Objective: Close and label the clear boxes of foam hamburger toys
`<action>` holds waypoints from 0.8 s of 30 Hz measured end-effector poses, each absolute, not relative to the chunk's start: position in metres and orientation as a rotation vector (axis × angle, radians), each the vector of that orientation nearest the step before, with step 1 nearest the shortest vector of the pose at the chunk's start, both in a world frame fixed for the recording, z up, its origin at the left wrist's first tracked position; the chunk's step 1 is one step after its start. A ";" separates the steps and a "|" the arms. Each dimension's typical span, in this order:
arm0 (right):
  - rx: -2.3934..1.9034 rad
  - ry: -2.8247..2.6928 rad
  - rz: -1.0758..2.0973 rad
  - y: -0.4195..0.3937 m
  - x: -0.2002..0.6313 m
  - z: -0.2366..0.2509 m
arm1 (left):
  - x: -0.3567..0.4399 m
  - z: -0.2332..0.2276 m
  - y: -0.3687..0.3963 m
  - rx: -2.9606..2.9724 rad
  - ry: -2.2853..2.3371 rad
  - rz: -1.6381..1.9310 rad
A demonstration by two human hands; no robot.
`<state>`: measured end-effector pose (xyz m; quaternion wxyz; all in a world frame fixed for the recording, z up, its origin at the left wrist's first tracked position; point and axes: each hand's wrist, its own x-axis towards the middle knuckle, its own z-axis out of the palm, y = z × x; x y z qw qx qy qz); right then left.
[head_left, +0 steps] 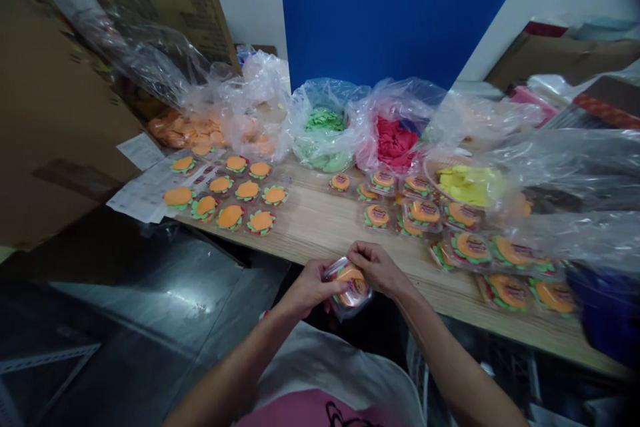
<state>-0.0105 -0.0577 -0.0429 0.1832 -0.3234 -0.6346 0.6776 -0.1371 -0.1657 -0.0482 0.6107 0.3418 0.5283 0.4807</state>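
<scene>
Holding burger toy pouch (350, 287) | left hand (310, 290), right hand (377, 267) grips closed on it | bags: green pieces (325, 121), red pieces (395, 140)

My left hand (313, 288) and right hand (379, 268) are bare, no rings, watch or gloves, and both forearms are uncovered to the frame's lower edge. Below them shows my white garment (325, 363) over a pink panel (305, 413) with a dark printed outline, possibly an apron.
</scene>
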 end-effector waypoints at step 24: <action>-0.764 -1.987 1.906 -0.056 -0.001 -0.033 | -0.132 -0.050 -0.157 0.767 1.168 1.119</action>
